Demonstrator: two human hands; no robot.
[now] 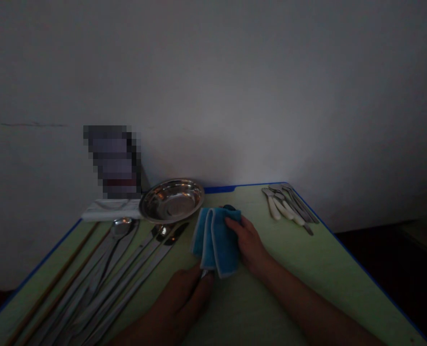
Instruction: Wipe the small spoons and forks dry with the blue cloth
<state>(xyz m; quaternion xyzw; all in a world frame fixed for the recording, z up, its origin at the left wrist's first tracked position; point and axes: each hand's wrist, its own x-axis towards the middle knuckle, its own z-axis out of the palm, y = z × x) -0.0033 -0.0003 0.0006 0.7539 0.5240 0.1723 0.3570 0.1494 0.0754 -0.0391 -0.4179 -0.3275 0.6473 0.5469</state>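
My left hand point(184, 293) is closed around the metal handle of a spoon point(206, 273), low in the middle of the view. A folded blue cloth point(222, 245) with pale edging covers most of the spoon. Just past the cloth's top edge shows a dark rounded end, which looks like the spoon's bowl. My right hand point(249, 240) pinches the cloth from the right side, thumb on top and the other fingers hidden behind it.
Long-handled spoons point(121, 227), knives point(177, 234) and wooden chopsticks point(64, 269) lie at the left. A shiny metal bowl point(173, 204) stands at the back. Several white-handled utensils point(283, 206) and forks point(298, 204) lie at the right. Behind the table point(293, 269) is a wall.
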